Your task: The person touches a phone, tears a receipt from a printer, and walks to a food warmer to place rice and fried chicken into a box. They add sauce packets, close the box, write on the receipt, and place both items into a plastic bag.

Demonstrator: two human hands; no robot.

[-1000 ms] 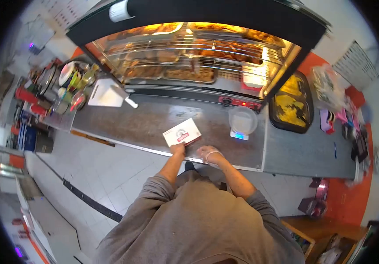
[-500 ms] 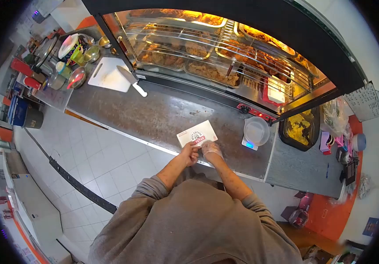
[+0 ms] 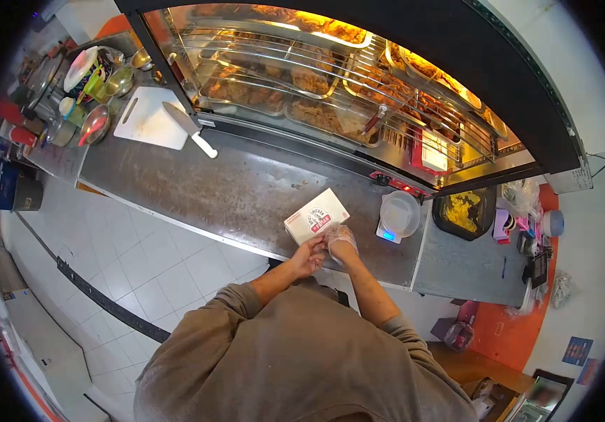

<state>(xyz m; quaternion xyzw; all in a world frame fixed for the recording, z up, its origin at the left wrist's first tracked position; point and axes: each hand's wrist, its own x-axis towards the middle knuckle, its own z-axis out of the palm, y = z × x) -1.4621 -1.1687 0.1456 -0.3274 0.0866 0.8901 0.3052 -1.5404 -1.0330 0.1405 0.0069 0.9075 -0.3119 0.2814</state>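
Note:
A white carton (image 3: 318, 215) with red and black chicken branding lies closed on the dark counter in front of me. At its near edge, my bare left hand (image 3: 308, 258) has its fingers curled together beside the fingertips of the other hand. My right hand (image 3: 342, 243) wears a thin clear plastic glove, its fingers bent inward and overlapping the carton's near corner in view. The two hands meet; whether something small is between the fingers, I cannot make out.
A heated display case (image 3: 302, 77) with trays of fried chicken spans the counter's back. To the right are a scale (image 3: 389, 234) with a clear tub (image 3: 401, 214) and a black tray (image 3: 464, 224) of yellow food. A knife (image 3: 188, 129) lies across a white cutting board (image 3: 151, 123) at left.
My hands have come slightly down off the carton's front edge and closer together at the fingertips. The carton is turned slightly. The whole view has shifted a little.

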